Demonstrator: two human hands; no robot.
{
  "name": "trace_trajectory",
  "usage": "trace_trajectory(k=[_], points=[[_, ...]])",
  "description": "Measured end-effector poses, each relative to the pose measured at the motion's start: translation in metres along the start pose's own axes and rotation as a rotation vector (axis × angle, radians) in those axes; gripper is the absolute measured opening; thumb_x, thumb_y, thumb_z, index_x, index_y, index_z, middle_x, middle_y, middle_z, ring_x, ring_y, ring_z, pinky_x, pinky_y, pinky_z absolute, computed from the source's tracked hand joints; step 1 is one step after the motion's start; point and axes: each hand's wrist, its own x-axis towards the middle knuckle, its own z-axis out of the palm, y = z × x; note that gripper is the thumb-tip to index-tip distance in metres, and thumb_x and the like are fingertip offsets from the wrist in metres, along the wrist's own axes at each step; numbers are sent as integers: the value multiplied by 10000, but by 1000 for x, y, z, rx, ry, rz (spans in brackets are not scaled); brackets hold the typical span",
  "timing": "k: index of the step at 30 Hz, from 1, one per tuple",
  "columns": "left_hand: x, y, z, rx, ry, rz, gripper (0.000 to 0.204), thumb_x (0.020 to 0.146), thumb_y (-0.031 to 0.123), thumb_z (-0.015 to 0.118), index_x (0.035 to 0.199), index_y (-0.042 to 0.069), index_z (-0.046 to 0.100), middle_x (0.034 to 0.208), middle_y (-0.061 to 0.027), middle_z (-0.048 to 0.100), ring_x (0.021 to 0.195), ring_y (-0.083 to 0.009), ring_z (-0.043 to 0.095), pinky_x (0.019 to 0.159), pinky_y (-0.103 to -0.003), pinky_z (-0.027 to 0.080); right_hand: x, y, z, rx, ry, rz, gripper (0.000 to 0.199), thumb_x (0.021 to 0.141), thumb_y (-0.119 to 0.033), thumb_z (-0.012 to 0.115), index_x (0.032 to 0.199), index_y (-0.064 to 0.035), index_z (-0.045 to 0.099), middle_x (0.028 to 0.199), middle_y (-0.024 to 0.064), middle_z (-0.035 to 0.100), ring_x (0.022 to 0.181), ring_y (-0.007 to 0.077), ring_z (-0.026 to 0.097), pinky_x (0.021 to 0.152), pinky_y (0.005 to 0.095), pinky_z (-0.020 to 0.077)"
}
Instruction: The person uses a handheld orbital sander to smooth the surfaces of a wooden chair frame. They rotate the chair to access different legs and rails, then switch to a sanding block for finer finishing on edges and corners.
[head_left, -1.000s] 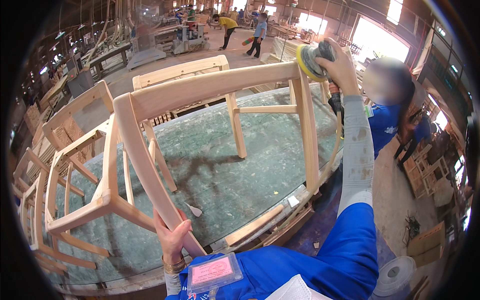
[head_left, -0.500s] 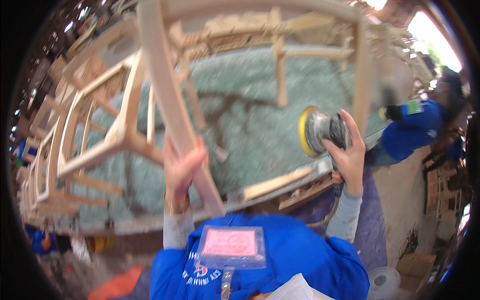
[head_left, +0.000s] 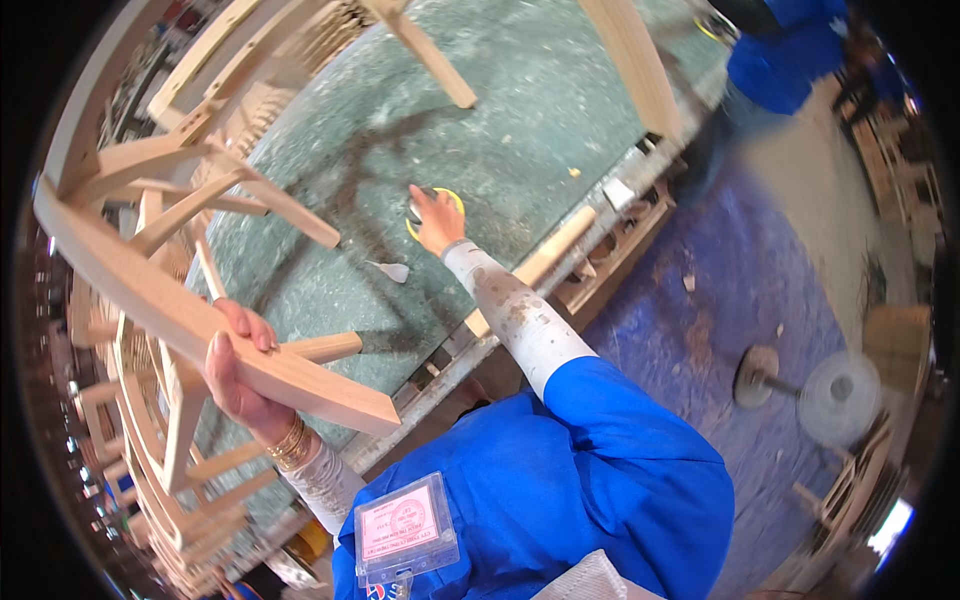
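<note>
My left hand (head_left: 238,375) is closed round a pale wooden leg of a chair frame (head_left: 320,387), its thumb on the near side and fingers over the other. The frame is tilted, and its leg slants from the upper left down toward my chest. Out over the green worktop (head_left: 510,110), my right hand (head_left: 437,222) grips a sander with a yellow-edged round pad (head_left: 456,203). My hand hides most of its body. A small pale scrap (head_left: 392,271) lies on the worktop near it.
More wooden chair frames (head_left: 175,430) crowd the left side. A wood strip (head_left: 555,245) lies along the worktop's near edge. Another person in blue (head_left: 775,70) stands at the upper right. A round translucent disc on a stand (head_left: 838,398) is on the right.
My right hand has brought the sander from the raised right side down and left to the worktop. The chair frame in my left hand has swung left and tilted. My view has turned too.
</note>
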Motion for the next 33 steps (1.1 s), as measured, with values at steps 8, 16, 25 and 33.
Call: trace_trajectory(k=[8, 16, 25, 33], points=[[14, -15, -6, 16, -184, 43, 470, 919, 256, 456, 1289, -17, 357, 852, -87, 462, 737, -157, 468, 695, -294, 412, -140, -6, -59, 328, 262, 93, 234, 737, -198, 675, 931, -89, 604, 901, 142, 581, 879, 347, 569, 734, 441, 453], [70, -62, -50, -53, -459, 555, 378, 904, 250, 526, 1185, -3, 538, 976, -84, 592, 850, -202, 577, 773, -338, 516, -347, -72, -112, 304, 654, 303, 102, 794, -50, 551, 892, -47, 578, 888, 136, 599, 842, 347, 584, 701, 444, 458], [20, -98, 3, -117, -601, 452, 336, 878, 212, 557, 1133, -6, 542, 953, -75, 583, 814, -190, 569, 735, -325, 512, -644, -213, -147, -308, 1309, 1001, 71, 829, -107, 608, 879, -62, 630, 828, 108, 624, 762, 250, 617, 656, 342, 498], [-29, -92, 63, -197, -747, 326, 301, 855, 178, 585, 1087, -8, 545, 933, -66, 576, 782, -179, 561, 701, -313, 508, -950, -403, 37, -470, 2212, 1773, 96, 814, -93, 622, 870, -44, 683, 761, 19, 663, 662, 76, 586, 590, 235, 469]])
